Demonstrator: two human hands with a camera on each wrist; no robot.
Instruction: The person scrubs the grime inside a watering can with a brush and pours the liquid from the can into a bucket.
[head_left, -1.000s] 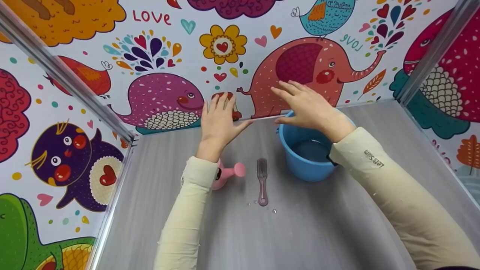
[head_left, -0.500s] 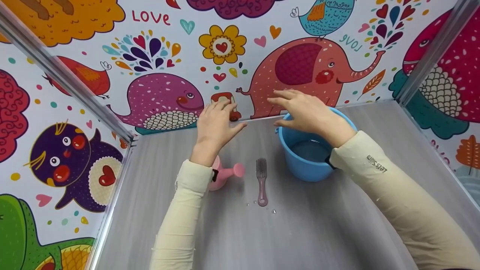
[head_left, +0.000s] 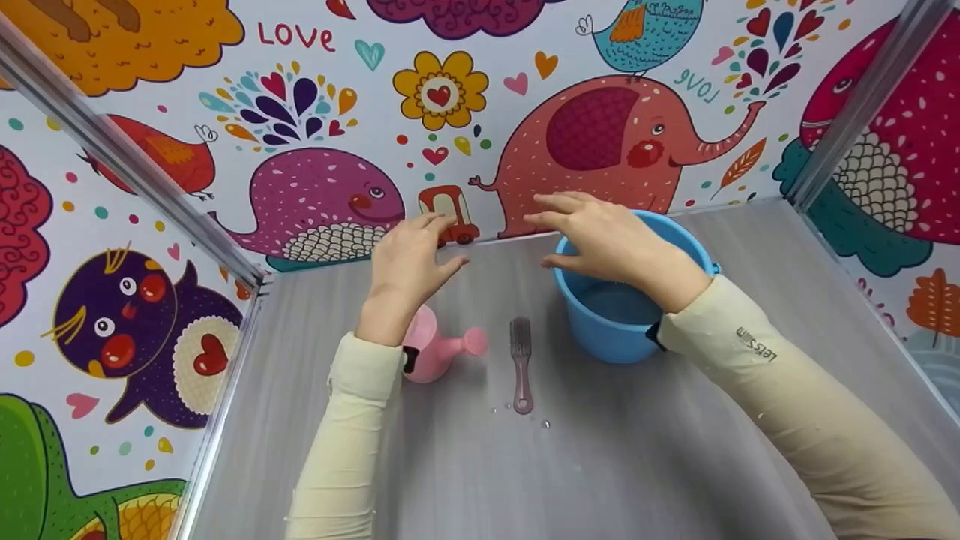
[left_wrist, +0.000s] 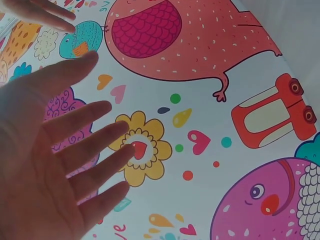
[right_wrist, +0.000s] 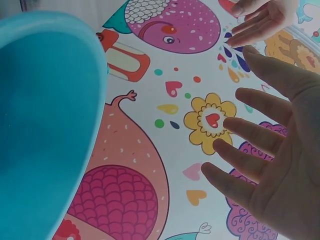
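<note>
My left hand [head_left: 409,266] hovers above and behind a pink watering can [head_left: 431,352], partly covered by the wrist, with its spout toward the right. In the left wrist view the left hand [left_wrist: 65,155] has spread fingers and an unfilled palm. Over the rim of a blue bucket [head_left: 611,341], which seems to have water in it, hangs my right hand [head_left: 607,244], holding nothing. The right wrist view shows the right hand [right_wrist: 280,145] with extended fingers and the bucket [right_wrist: 50,125] beside it. A brush with a mauve handle [head_left: 523,382] lies between can and bucket.
A few water drops [head_left: 545,424] dot the grey tabletop [head_left: 480,480] near the brush handle. Behind it stands a wall panel [head_left: 450,165] printed with cartoon animals. Metal corner posts [head_left: 862,105] and side panels bound the table left and right.
My left hand has moved left and toward me, uncovering more of the watering can. The right hand has dropped slightly over the bucket. Brush, can and bucket stay in place.
</note>
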